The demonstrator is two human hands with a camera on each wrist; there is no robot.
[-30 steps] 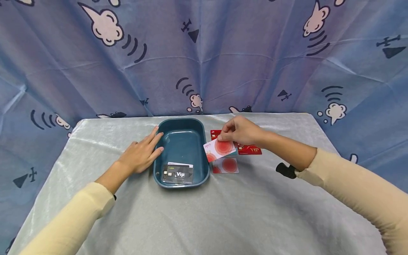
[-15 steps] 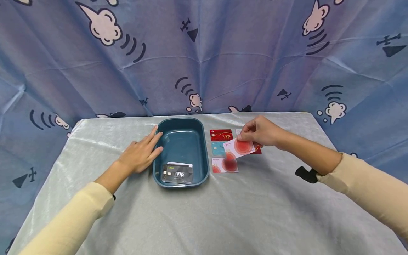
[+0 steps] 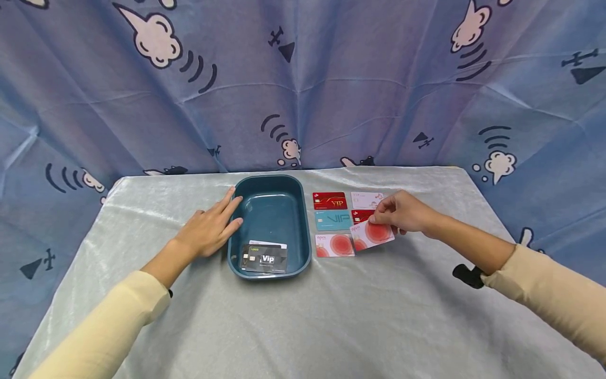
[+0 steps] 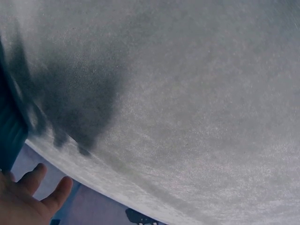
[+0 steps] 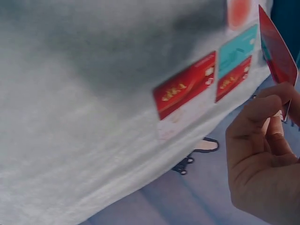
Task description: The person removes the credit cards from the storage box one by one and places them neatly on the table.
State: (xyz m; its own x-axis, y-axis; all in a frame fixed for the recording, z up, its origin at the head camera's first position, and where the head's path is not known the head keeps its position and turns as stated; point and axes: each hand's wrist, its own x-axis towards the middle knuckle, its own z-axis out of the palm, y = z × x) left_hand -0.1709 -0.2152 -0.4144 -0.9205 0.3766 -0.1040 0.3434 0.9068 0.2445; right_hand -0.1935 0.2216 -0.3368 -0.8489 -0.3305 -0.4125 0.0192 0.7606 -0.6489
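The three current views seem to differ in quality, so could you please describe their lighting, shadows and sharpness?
Head view: brightly lit and fairly sharp, "Vip" on the black card readable, soft shadows across the tablecloth; left wrist view: dimmer, a dark shadow on the tablecloth near the left hand; right wrist view: hazy, lettering on the red cards blurred.

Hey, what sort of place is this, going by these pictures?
Probably a staged indoor tabletop setup: a cloud-patterned curtain forms the backdrop, a pale cloth-covered table stands before it, and cards lie in neat rows beside a blue tray.
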